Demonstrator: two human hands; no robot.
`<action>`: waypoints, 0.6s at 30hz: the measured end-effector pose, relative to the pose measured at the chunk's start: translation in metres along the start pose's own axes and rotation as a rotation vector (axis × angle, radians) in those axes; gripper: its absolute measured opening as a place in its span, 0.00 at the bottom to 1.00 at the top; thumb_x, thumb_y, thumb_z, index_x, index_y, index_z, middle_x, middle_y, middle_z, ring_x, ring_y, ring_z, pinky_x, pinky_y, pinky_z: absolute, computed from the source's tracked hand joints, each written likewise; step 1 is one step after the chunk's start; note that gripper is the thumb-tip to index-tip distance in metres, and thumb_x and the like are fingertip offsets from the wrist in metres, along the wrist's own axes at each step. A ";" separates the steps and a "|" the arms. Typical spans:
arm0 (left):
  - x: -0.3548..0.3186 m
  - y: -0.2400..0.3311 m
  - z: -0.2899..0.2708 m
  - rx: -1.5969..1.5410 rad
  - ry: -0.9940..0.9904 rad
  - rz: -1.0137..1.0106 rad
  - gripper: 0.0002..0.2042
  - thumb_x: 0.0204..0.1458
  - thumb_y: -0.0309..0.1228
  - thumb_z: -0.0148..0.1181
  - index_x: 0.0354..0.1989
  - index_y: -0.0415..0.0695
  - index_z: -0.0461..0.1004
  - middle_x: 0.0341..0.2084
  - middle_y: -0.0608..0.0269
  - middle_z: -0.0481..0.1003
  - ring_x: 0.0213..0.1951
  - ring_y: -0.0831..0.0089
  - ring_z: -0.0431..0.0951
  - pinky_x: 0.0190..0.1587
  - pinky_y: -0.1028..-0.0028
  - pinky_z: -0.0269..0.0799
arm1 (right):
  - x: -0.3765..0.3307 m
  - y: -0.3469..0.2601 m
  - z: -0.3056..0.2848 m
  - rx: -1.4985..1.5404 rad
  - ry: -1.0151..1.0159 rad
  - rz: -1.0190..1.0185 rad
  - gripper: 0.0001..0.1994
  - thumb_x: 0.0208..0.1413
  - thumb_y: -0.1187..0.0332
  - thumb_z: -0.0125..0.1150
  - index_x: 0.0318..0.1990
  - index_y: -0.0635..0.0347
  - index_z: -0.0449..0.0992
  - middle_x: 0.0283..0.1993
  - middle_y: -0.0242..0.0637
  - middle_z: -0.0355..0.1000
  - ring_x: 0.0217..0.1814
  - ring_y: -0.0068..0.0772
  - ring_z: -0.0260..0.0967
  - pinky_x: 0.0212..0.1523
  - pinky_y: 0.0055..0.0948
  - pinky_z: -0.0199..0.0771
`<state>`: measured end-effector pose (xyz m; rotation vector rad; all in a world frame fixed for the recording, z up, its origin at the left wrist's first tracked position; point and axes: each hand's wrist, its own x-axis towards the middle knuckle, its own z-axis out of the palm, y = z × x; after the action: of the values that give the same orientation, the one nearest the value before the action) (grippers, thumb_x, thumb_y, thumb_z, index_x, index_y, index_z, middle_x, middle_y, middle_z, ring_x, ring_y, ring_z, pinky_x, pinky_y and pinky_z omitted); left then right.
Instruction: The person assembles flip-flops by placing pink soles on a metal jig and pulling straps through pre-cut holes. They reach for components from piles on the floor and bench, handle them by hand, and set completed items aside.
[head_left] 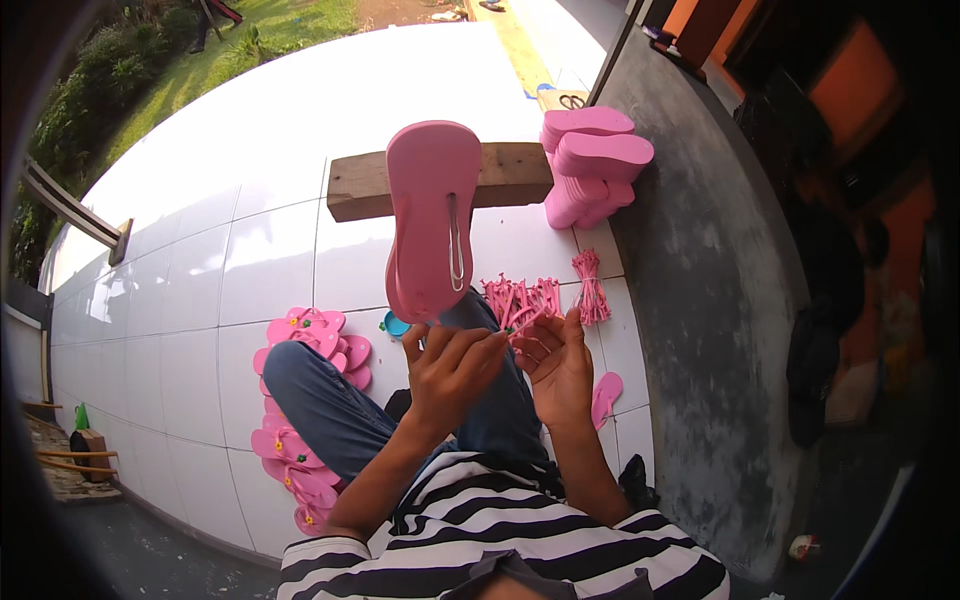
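Note:
Over my lap, my left hand [452,372] pinches a pink flip-flop strap [522,324] with a small green ornament on it. The strap's other side runs to my right hand [556,374], whose palm is turned up and fingers curl at it; the grip there is partly hidden. Just beyond the hands, pink flip-flop soles [432,165] rest one over another against a wooden beam [515,172]. A thin looped metal tool [456,245] sticks out of the top sole. Loose pink straps [520,297] lie in a pile behind my right hand, beside a tied bundle of straps [591,290].
Stacked pink soles [605,155] stand at the beam's right end. Finished-looking pink flip-flops [312,340] with flower ornaments lie left of my knee. A blue round container [396,324] sits beyond my legs. A single pink sole [606,398] lies right, near a grey ledge [700,330].

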<state>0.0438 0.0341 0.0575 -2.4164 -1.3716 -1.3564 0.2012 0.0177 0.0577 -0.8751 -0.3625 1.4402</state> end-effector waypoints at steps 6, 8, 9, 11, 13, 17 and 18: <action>-0.007 0.003 0.013 -0.017 0.165 -0.083 0.13 0.37 0.25 0.73 0.33 0.47 0.80 0.31 0.71 0.78 0.34 0.71 0.73 0.45 0.66 0.60 | 0.009 0.019 0.057 -0.376 -0.085 -0.471 0.14 0.61 0.70 0.64 0.51 0.64 0.72 0.43 0.33 0.74 0.47 0.19 0.71 0.46 0.20 0.72; -0.009 0.001 0.010 -0.014 0.187 -0.084 0.13 0.36 0.24 0.73 0.32 0.47 0.79 0.31 0.70 0.78 0.35 0.70 0.73 0.44 0.66 0.60 | 0.011 0.018 0.062 -0.268 -0.104 -0.312 0.15 0.57 0.75 0.67 0.51 0.63 0.72 0.44 0.32 0.73 0.44 0.18 0.69 0.48 0.20 0.68; -0.008 0.000 0.009 -0.007 0.200 -0.081 0.13 0.35 0.24 0.73 0.31 0.47 0.79 0.31 0.70 0.78 0.35 0.70 0.73 0.44 0.66 0.60 | 0.014 0.019 0.063 -0.255 -0.111 -0.298 0.15 0.57 0.75 0.66 0.51 0.64 0.72 0.44 0.32 0.73 0.45 0.18 0.70 0.48 0.20 0.68; -0.010 -0.002 0.007 0.001 0.202 -0.064 0.12 0.37 0.24 0.72 0.32 0.47 0.79 0.31 0.70 0.78 0.35 0.69 0.73 0.44 0.66 0.61 | 0.018 0.018 0.067 -0.287 -0.129 -0.275 0.15 0.57 0.75 0.66 0.50 0.64 0.72 0.43 0.32 0.74 0.44 0.18 0.70 0.47 0.19 0.69; -0.016 -0.005 0.006 0.007 0.178 -0.044 0.12 0.40 0.25 0.71 0.35 0.48 0.80 0.32 0.71 0.78 0.37 0.70 0.74 0.45 0.66 0.61 | 0.017 0.014 0.070 -0.381 -0.151 -0.246 0.14 0.57 0.75 0.66 0.49 0.64 0.72 0.42 0.32 0.74 0.43 0.19 0.72 0.45 0.18 0.70; -0.012 -0.012 0.008 -0.001 0.205 -0.057 0.11 0.41 0.24 0.69 0.35 0.47 0.79 0.38 0.67 0.77 0.40 0.69 0.73 0.46 0.65 0.61 | 0.017 0.015 0.077 -0.273 -0.196 -0.268 0.11 0.58 0.74 0.66 0.45 0.65 0.73 0.40 0.35 0.76 0.42 0.22 0.75 0.44 0.20 0.73; -0.008 -0.010 0.007 -0.013 0.219 -0.062 0.11 0.42 0.24 0.68 0.36 0.46 0.78 0.40 0.65 0.76 0.41 0.67 0.73 0.47 0.65 0.62 | 0.016 0.009 0.077 -0.215 -0.219 -0.278 0.10 0.59 0.73 0.65 0.44 0.65 0.73 0.40 0.36 0.77 0.43 0.22 0.75 0.44 0.21 0.73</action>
<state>0.0391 0.0381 0.0442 -2.1711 -1.3949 -1.5936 0.1434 0.0555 0.0972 -0.8023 -0.7854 1.2540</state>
